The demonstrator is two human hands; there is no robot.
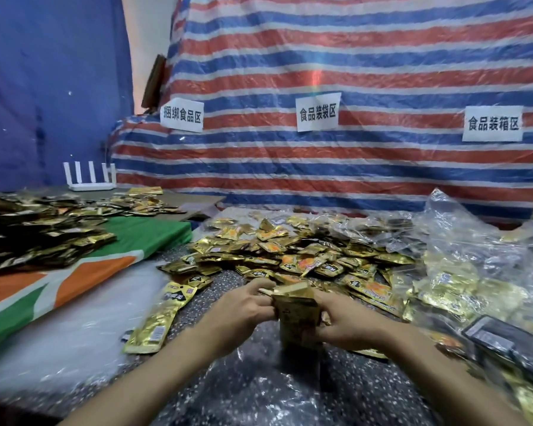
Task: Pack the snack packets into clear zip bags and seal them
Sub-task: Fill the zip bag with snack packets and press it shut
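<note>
Dark speckled tabletop [220, 287]. Centre: loose heap of gold snack packets [290, 253]. Just left of the heap: one long gold pouch [159, 318], lying flat. Left: green, orange and white cloth [83, 272] under darker packets [37, 238]. Right: crumpled clear bags [474, 259], some filled. Far left: white router [90, 179]

Bright, even light; wide-angle bending at edges, soft blur throughout.

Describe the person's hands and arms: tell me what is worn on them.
Both hands are bare: the left hand and the right hand wear no gloves, and no ring shows. The left forearm and the right forearm are uncovered down to the picture's lower edge, with no sleeve, watch or wristband in view. Slight blur hides any finer marks.
</note>
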